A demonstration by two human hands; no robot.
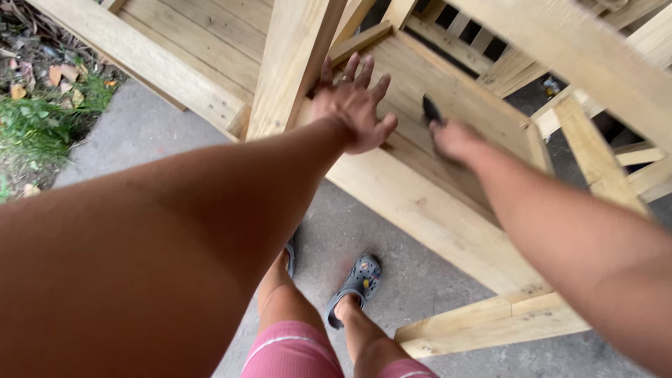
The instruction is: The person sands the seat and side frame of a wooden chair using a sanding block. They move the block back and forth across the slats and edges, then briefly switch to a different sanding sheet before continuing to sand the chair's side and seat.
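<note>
My left hand [353, 105] is spread open, fingers apart, reaching beside an upright pale wooden post [294, 63] of a wooden frame structure. It holds nothing. My right hand [453, 138] is blurred and closed around a small dark object [432, 110] that sticks up from the fist, over the slatted wooden platform [448, 91]. What the dark object is cannot be told.
The wooden structure has a thick front beam [434, 217] and a loose plank [490, 323] on the concrete floor [392, 245]. A railing beam [581, 56] crosses upper right. Grass and dead leaves [42, 112] lie left. My feet in grey clogs [357, 283] stand below.
</note>
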